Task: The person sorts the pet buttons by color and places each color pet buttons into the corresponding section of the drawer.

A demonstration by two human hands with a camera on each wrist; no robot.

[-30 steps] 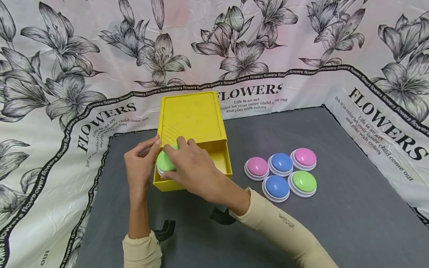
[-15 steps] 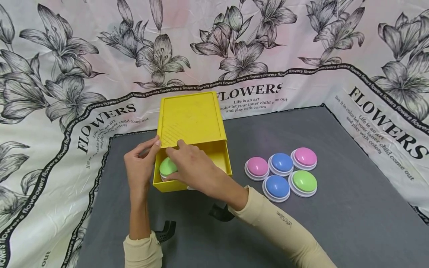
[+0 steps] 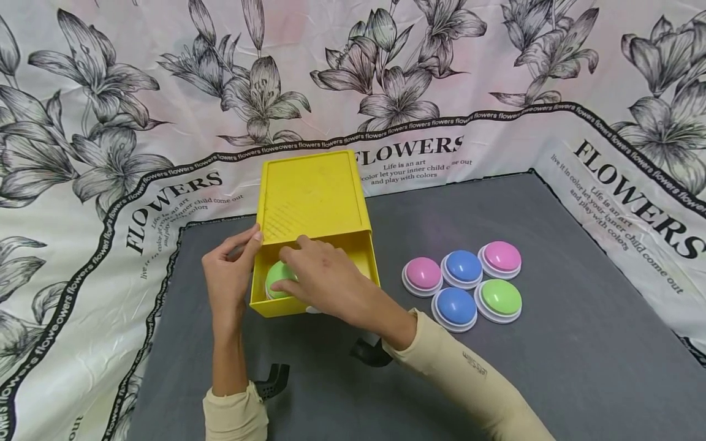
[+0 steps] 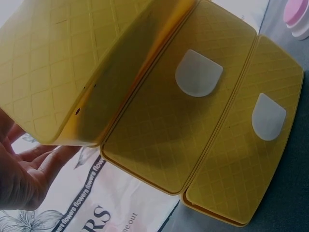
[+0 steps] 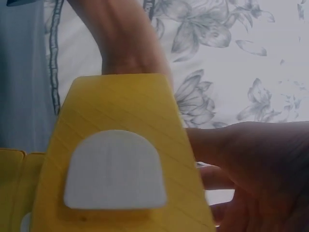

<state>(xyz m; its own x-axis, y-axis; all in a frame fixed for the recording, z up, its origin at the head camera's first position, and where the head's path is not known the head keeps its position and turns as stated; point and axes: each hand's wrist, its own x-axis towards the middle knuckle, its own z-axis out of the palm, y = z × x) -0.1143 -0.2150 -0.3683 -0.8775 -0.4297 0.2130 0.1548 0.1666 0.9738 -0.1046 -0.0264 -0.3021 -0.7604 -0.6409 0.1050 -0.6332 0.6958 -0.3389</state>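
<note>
A yellow drawer cabinet stands on the table, its top drawer pulled out. Inside that drawer, at the left, is a green dome-topped push button with a white base, partly covered by my right hand. The thumb lies at the button's front side and the fingers reach round behind it. My left hand pinches the cabinet's left edge beside the drawer opening; its fingers also show against the yellow side in the left wrist view. A white handle marks the drawer front in the right wrist view.
Right of the cabinet lie two pink buttons, two blue buttons and another green button on the grey table. Two shut drawers sit below the open one. A flower-printed cloth hangs behind.
My right hand has shifted slightly to the right inside the drawer, and the green button has moved right with it, away from the left wall. The left hand stays in place.
</note>
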